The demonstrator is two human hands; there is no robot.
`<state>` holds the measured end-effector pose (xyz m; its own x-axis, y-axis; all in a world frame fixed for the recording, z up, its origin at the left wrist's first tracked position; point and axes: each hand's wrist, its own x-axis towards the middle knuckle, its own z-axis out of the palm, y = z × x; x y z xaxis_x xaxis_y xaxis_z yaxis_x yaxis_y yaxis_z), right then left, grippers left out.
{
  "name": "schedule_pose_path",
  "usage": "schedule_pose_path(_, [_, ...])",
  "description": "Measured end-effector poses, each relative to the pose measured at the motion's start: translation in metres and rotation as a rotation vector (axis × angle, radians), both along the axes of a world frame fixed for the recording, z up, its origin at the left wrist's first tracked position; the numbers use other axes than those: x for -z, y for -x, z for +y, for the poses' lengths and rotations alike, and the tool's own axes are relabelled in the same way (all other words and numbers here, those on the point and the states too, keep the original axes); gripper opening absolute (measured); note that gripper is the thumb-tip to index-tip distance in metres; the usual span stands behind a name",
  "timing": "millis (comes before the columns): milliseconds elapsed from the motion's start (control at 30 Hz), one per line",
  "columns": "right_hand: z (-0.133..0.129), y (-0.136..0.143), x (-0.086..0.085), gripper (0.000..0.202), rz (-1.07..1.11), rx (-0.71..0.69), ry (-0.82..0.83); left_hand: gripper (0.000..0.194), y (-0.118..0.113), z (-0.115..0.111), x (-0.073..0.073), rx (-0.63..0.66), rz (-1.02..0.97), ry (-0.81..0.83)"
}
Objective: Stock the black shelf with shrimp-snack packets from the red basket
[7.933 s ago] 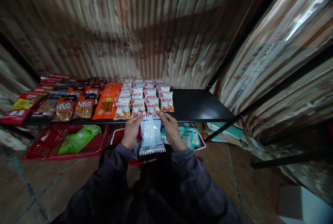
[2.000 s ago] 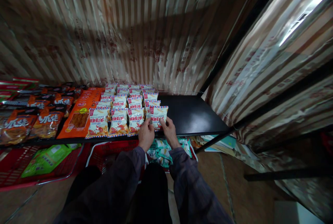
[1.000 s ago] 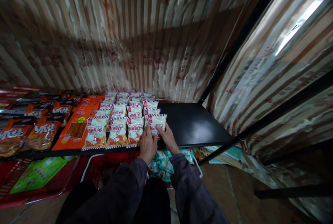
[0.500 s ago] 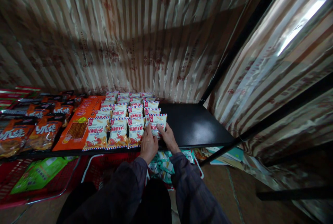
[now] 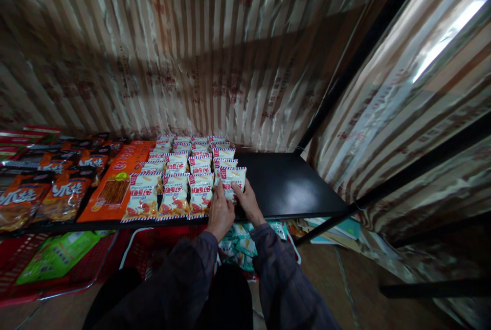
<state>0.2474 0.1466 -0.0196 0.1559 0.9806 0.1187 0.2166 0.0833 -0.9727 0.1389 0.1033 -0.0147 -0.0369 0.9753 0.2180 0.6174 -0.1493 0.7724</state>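
My left hand (image 5: 221,213) and my right hand (image 5: 248,202) grip a small white snack bag (image 5: 232,179) from its two sides, at the front right end of the rows. The bag has a striped top edge and red lettering. Left of it, touching or nearly touching, stands a matching bag (image 5: 200,194) in the front row. Several more white bags (image 5: 176,163) fill rows behind and to the left on the black shelf (image 5: 291,187). The lower part of the held bag is partly covered by my fingers.
Orange flat packs (image 5: 109,187) and dark orange bags (image 5: 65,194) lie on the left. Below the shelf are a red basket (image 5: 134,243) with teal packs (image 5: 241,245) and another holding a green bag (image 5: 61,256). A black post (image 5: 345,74) slants at the right.
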Motion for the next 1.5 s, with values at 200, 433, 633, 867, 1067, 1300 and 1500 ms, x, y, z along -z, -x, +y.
schedule_pose_path(200, [0.001,-0.001,0.018,0.077,-0.116,0.118,-0.047,0.067,-0.004,-0.006,0.003,-0.011,-0.046,-0.047])
schedule_pose_path(433, [0.000,-0.002,0.021,0.061,-0.172,0.020,-0.049,0.071,-0.003,-0.010,0.007,0.005,-0.030,-0.007])
schedule_pose_path(633, [-0.001,-0.001,0.016,0.066,-0.211,0.000,-0.031,0.071,-0.003,-0.010,0.008,0.005,-0.008,0.014])
schedule_pose_path(867, [-0.015,0.002,0.015,0.083,-0.223,0.117,-0.048,0.070,-0.002,-0.016,0.010,0.020,-0.028,0.011])
schedule_pose_path(1067, [-0.013,0.005,0.018,0.075,-0.261,0.077,-0.120,0.071,-0.003,-0.020,0.008,0.030,-0.040,0.002])
schedule_pose_path(1300, [-0.014,0.004,0.015,0.070,-0.274,0.028,-0.056,0.068,-0.004,-0.021,0.011,0.045,-0.031,0.002])
schedule_pose_path(1500, [-0.017,0.006,0.017,0.077,-0.328,0.113,-0.002,0.070,-0.002,-0.024,0.016,0.045,-0.022,-0.039])
